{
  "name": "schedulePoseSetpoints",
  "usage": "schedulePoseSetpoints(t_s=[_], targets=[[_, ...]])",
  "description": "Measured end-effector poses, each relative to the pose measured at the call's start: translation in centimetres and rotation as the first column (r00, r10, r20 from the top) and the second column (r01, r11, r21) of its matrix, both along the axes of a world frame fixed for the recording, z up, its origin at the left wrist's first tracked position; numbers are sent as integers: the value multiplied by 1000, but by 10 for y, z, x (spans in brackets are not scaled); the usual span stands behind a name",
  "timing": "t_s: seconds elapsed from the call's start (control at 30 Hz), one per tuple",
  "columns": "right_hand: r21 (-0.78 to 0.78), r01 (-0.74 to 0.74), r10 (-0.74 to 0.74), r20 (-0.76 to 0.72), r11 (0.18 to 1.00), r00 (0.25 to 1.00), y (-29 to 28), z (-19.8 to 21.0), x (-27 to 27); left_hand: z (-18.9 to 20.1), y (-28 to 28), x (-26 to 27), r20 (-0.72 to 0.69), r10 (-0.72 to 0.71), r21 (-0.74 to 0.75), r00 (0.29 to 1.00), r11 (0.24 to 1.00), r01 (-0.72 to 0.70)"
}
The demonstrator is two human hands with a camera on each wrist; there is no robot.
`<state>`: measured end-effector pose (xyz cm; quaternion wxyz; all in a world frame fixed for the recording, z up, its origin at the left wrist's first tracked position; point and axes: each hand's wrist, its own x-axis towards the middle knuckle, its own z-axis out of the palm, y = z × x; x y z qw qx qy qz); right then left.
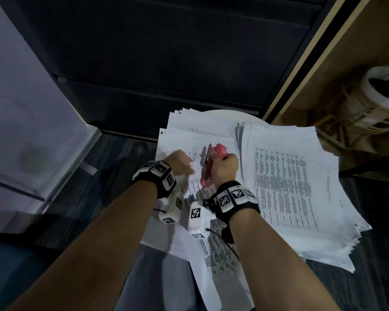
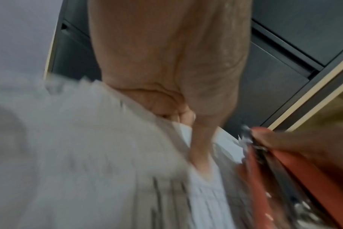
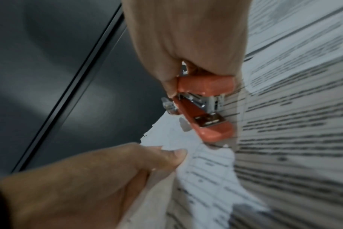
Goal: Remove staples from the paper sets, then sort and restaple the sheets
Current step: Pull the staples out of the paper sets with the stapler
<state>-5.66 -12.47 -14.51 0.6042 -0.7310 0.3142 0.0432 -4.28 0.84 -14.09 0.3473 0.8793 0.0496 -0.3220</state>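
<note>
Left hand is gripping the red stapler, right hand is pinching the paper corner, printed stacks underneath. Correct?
Hands are swapped. The right hand grips the red stapler, and the left hand pinches the paper corner; the head view shows it, and the right wrist view confirms the grip. The printed stacks do lie underneath.

red stapler (image 1: 211, 163) against held paper set (image 1: 194, 173)

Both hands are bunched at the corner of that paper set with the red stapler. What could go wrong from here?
The corner already looks ragged beside the stapler; more prying may tear it. The left hand pinches close to the stapler's metal tip, so a slip could nick a finger. The overhanging piles might slide.
</note>
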Motion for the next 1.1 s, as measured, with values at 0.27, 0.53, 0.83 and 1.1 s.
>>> schedulePoseSetpoints(t_s=[0.27, 0.53, 0.83, 1.1], targets=[[257, 9, -21, 44, 966, 999, -40, 5, -21, 31, 42, -10, 52, -92, 165, 994, 983, 82], [289, 69, -112, 138, 955, 984, -88, 31, -40, 20, 54, -38, -162, 595, -412, 787, 684, -602], [128, 181, -202, 176, 975, 963, -140, 59, -58, 89, 27, -50, 675, 414, -203, 611, 900, -386], [155, 284, -316, 261, 946, 912, -158, 89, -56, 171, 31, -25, 711, 612, -521, 347, 789, -325]])
